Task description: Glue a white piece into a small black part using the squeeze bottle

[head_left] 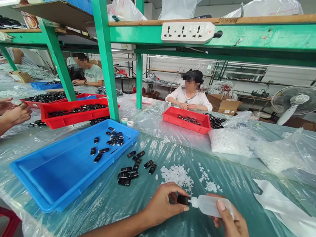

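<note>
My right hand (pixel 229 222) is wrapped round a small translucent squeeze bottle (pixel 209 205), held level near the table's front edge. My left hand (pixel 164 203) pinches the bottle's black cap (pixel 183 199) between thumb and fingers. Just beyond my hands lie small white plastic pieces (pixel 178 174) scattered on the plastic-covered green table (pixel 145 211). A loose pile of black oblong parts (pixel 135 166) sits beside them. A blue tray (pixel 67 170) at the left holds several more black parts (pixel 111 139) at its far end.
Red trays (pixel 74 112) (pixel 188 119) of black parts stand farther back. Another worker's hands (pixel 14 112) are at the far left; two seated people work behind. Clear bags of white pieces (pixel 234 140), a white sheet (pixel 288 210), a fan (pixel 299 102) and green shelf posts (pixel 106 56) surround.
</note>
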A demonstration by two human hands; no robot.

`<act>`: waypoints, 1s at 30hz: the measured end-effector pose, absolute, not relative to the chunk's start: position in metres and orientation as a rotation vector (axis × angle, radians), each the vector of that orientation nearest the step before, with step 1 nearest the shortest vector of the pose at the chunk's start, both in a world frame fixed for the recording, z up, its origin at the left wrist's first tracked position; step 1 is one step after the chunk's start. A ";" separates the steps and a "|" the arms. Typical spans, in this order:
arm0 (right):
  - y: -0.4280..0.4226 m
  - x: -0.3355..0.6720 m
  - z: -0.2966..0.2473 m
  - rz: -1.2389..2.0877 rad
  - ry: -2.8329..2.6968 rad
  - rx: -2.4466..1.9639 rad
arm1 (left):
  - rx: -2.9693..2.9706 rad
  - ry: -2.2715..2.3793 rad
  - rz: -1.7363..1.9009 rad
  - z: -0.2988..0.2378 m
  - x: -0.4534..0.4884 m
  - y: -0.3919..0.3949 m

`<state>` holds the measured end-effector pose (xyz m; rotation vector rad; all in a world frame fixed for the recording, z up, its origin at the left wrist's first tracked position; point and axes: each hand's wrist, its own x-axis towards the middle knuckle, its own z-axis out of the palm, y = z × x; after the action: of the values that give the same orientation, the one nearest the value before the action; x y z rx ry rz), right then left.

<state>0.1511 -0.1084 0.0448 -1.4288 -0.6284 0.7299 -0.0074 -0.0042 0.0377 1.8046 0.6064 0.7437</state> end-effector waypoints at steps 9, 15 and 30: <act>-0.113 0.145 0.056 0.695 -0.641 -1.595 | 1.882 0.632 0.712 0.040 -0.009 -0.005; -0.113 0.144 0.056 0.649 -0.651 -1.570 | 1.885 0.634 0.707 0.042 -0.009 -0.005; -0.117 0.142 0.055 0.450 -0.837 -1.615 | 1.975 0.639 0.686 0.045 -0.010 -0.006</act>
<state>0.1422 -0.1174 0.0553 -1.6149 -0.8365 0.4495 -0.0100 -0.0063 0.0448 1.9754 0.6391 0.6864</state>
